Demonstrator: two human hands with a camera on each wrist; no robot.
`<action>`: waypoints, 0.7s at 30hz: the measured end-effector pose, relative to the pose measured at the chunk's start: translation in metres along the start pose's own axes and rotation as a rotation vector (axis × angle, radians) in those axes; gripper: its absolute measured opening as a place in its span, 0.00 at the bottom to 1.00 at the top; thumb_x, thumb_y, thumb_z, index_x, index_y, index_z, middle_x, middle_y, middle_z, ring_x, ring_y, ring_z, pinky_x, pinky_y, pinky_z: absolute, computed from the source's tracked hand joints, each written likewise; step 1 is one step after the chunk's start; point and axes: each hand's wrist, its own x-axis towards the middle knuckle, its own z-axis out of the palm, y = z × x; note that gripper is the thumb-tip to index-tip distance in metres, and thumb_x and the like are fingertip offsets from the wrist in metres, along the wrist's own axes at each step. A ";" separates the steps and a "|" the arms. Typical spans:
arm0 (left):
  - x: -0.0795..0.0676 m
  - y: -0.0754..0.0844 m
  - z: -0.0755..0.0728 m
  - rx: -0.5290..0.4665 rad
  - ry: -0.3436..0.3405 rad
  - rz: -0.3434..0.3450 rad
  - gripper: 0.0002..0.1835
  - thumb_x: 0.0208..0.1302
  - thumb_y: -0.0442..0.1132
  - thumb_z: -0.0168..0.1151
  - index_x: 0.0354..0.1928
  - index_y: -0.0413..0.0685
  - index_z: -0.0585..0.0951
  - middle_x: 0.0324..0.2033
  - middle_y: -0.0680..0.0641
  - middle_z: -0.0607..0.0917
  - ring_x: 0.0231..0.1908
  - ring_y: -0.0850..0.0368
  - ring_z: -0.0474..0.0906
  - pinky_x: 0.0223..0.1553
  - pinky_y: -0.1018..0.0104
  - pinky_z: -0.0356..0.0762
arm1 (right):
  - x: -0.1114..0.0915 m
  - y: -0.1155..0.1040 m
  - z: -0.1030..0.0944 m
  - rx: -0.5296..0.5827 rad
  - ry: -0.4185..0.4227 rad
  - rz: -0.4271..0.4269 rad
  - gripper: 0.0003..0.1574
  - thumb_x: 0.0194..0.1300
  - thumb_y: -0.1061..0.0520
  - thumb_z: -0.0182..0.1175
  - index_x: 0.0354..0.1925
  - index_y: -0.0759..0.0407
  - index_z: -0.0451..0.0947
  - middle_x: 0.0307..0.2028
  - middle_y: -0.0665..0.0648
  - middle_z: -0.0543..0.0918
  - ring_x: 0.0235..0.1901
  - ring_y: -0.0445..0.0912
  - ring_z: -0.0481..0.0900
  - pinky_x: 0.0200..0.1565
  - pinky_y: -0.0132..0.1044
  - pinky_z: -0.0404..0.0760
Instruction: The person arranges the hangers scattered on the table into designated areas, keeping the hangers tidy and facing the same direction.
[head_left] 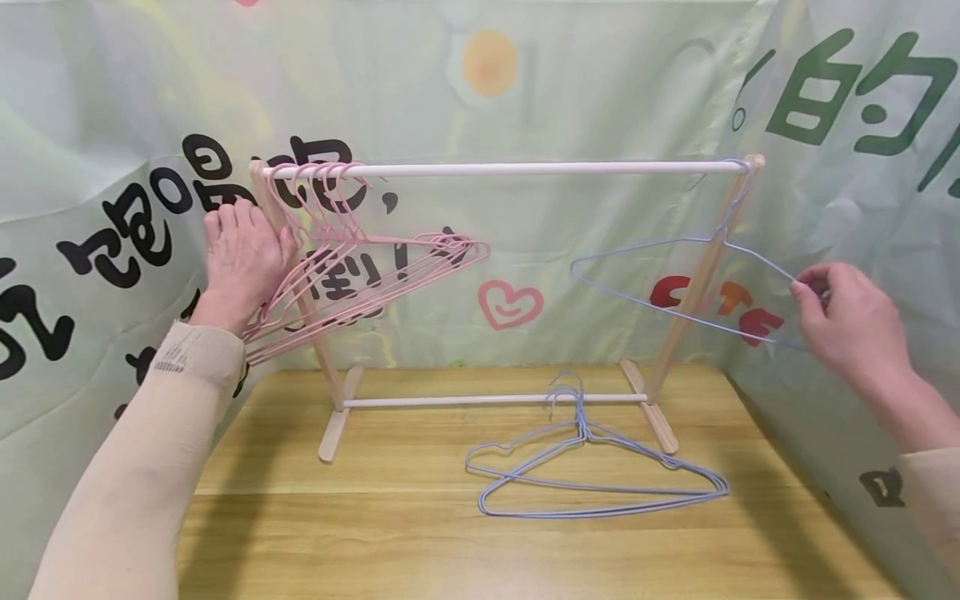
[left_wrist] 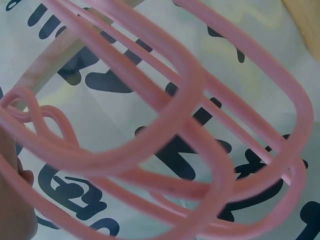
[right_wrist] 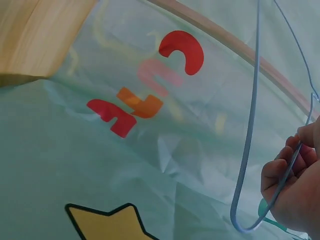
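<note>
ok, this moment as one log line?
right hand: pinches blue clothes hanger hooked on rack's top rail | left hand: beside pink hangers | table: more blue hangers

Head cam looks forward-down at the rack [head_left: 510,169] — left wrist's jammed up close to the pink hangers [left_wrist: 191,75], right wrist faces the cloth [right_wrist: 125,170], sharing head's red-orange letters [right_wrist: 147,106] from nearer.

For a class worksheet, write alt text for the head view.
A person's right hand pinches a blue clothes hanger at the right end of a garment rack; the left hand is beside pink hangers hung at the left. More blue hangers lie on the table.
</note>
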 end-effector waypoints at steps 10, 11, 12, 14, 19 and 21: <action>-0.001 0.001 0.000 -0.015 0.014 0.016 0.29 0.79 0.50 0.36 0.41 0.23 0.66 0.40 0.30 0.63 0.46 0.28 0.57 0.56 0.36 0.50 | -0.005 0.001 0.007 -0.007 -0.004 -0.010 0.23 0.75 0.57 0.53 0.56 0.76 0.71 0.48 0.74 0.74 0.43 0.67 0.74 0.39 0.58 0.68; -0.001 0.001 0.001 -0.017 0.019 0.017 0.29 0.79 0.50 0.36 0.41 0.23 0.66 0.40 0.30 0.63 0.46 0.28 0.57 0.56 0.37 0.50 | -0.005 0.001 0.007 -0.005 -0.010 -0.005 0.24 0.75 0.57 0.53 0.57 0.76 0.70 0.50 0.75 0.74 0.45 0.68 0.74 0.40 0.60 0.69; -0.001 0.001 0.001 -0.020 0.024 0.019 0.29 0.79 0.50 0.36 0.41 0.23 0.66 0.40 0.30 0.63 0.46 0.28 0.58 0.56 0.37 0.50 | -0.005 0.000 0.007 -0.003 -0.014 -0.002 0.25 0.75 0.56 0.53 0.59 0.76 0.70 0.51 0.76 0.74 0.46 0.69 0.74 0.42 0.62 0.69; 0.000 0.000 0.002 -0.022 0.029 0.018 0.29 0.79 0.51 0.36 0.41 0.24 0.66 0.40 0.29 0.63 0.46 0.28 0.58 0.56 0.37 0.51 | -0.006 -0.001 0.007 0.008 -0.020 -0.004 0.27 0.75 0.56 0.53 0.61 0.77 0.69 0.53 0.77 0.73 0.50 0.72 0.72 0.46 0.66 0.68; 0.001 -0.001 0.003 -0.021 0.020 0.009 0.29 0.79 0.51 0.36 0.41 0.23 0.66 0.40 0.29 0.64 0.46 0.28 0.58 0.56 0.37 0.51 | -0.007 -0.005 0.007 0.029 -0.014 -0.033 0.30 0.74 0.57 0.53 0.66 0.75 0.66 0.58 0.79 0.71 0.58 0.74 0.68 0.52 0.70 0.65; 0.001 -0.002 0.003 -0.021 0.015 0.005 0.29 0.79 0.51 0.36 0.41 0.23 0.66 0.40 0.29 0.64 0.46 0.28 0.58 0.56 0.37 0.51 | -0.008 -0.008 0.007 0.037 -0.007 -0.041 0.30 0.74 0.58 0.53 0.67 0.74 0.66 0.60 0.78 0.71 0.60 0.74 0.67 0.53 0.69 0.64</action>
